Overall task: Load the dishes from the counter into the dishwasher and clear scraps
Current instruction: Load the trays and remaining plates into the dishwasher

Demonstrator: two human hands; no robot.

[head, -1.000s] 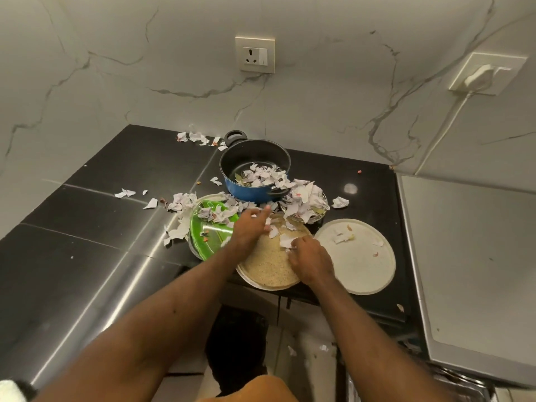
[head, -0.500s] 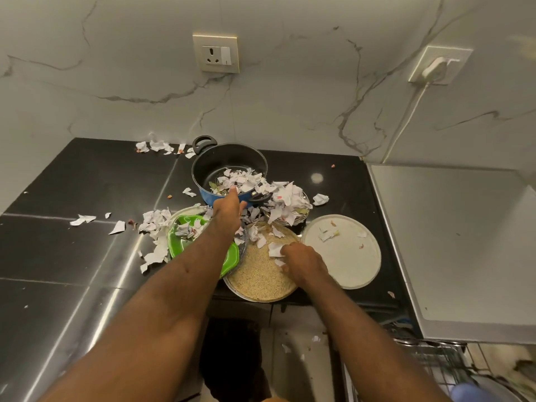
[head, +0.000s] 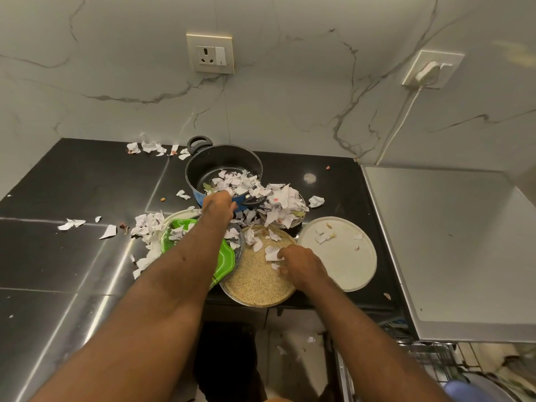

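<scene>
A blue pot with paper scraps in it stands at the back of the black counter. My left hand is at the pot's near rim with its fingers curled down, apparently round paper scraps; the fingertips are hidden. My left forearm crosses a green plate. My right hand rests on a speckled tan plate and pinches a white paper scrap. A white plate with a few scraps lies to the right. Behind it, a steel plate is heaped with scraps.
Loose scraps lie across the counter's left and back. A grey appliance top adjoins the counter on the right. The dishwasher rack shows at the bottom right. A few scraps lie on the floor.
My left hand left the speckled plate and moved back to the pot's near rim. My right hand stayed on the speckled plate, closing on a scrap.
</scene>
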